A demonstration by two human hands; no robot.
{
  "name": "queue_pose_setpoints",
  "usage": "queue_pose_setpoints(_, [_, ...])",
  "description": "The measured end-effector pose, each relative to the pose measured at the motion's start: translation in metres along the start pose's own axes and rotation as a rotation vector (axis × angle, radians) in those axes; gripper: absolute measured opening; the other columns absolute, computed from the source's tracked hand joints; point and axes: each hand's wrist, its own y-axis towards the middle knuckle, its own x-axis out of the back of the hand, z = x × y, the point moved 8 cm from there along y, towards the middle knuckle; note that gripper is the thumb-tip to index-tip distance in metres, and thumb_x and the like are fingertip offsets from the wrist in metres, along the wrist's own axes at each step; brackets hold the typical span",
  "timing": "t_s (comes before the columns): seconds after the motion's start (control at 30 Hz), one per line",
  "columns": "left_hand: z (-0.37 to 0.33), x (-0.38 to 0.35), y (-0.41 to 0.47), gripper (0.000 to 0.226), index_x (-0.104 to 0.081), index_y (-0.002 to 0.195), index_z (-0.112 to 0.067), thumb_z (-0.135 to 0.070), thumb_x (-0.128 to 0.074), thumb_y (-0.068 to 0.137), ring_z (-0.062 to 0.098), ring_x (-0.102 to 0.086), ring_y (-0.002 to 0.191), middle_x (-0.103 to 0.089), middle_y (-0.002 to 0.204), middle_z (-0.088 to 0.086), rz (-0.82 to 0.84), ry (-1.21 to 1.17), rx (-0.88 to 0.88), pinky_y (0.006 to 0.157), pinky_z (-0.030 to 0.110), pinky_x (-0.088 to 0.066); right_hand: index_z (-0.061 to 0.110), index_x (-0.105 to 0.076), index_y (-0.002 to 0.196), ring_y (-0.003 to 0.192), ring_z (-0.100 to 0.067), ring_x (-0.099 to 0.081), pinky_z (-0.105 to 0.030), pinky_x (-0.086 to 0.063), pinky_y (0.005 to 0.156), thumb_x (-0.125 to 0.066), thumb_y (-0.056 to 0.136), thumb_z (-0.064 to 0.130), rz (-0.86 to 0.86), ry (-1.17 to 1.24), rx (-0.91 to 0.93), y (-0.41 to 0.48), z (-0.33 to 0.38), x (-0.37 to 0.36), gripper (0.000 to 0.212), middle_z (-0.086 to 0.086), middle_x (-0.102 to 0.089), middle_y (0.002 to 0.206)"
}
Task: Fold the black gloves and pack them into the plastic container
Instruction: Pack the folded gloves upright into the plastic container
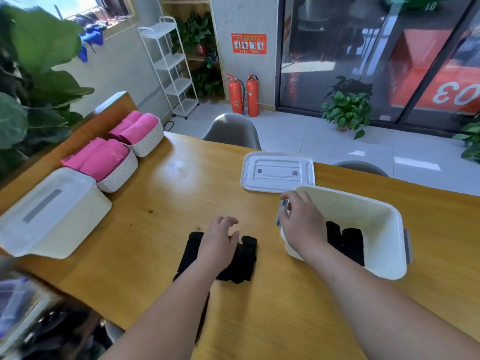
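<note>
A pair of black gloves [242,261] lies flat on the wooden table in front of me. My left hand [220,242] rests on top of them with relaxed fingers. To the right stands an open white plastic container [384,229] with folded black gloves [345,241] inside. My right hand [301,222] is at the container's left rim, fingers curled round the rim and its grey latch. The container's white lid [278,171] lies flat on the table behind it.
A closed white box [52,214] sits at the left, with two white baskets [122,175] of pink towels behind it. Grey chairs [232,131] stand at the table's far edge. A bin of dark items is at the lower left.
</note>
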Motion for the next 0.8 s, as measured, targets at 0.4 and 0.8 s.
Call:
queue_pose_setpoints(0.4, [0.14, 0.018, -0.111, 0.038, -0.059, 0.14, -0.03, -0.032, -0.069, 0.103, 0.014, -0.059, 0.121, -0.056, 0.132, -0.01, 0.024, 0.02, 0.297, 0.102, 0.033, -0.053, 0.036, -0.056, 0.137, 0.096, -0.014, -0.06, -0.035, -0.055, 0.076, -0.059, 0.104, 0.037, 0.559, -0.144, 0.223, -0.093, 0.074, -0.134, 0.033, 0.012, -0.058, 0.115])
queue_pose_setpoints(0.8, [0.166, 0.0, -0.163, 0.035, -0.063, 0.131, -0.026, -0.041, -0.069, 0.099, 0.02, -0.066, 0.099, -0.064, 0.118, -0.004, 0.09, 0.163, 0.472, 0.081, 0.037, -0.059, 0.031, -0.048, 0.157, 0.13, -0.02, -0.06, -0.032, -0.05, 0.107, -0.065, 0.103, 0.027, 1.029, -0.155, 0.218, -0.178, 0.079, -0.217, 0.057, 0.001, -0.058, 0.149])
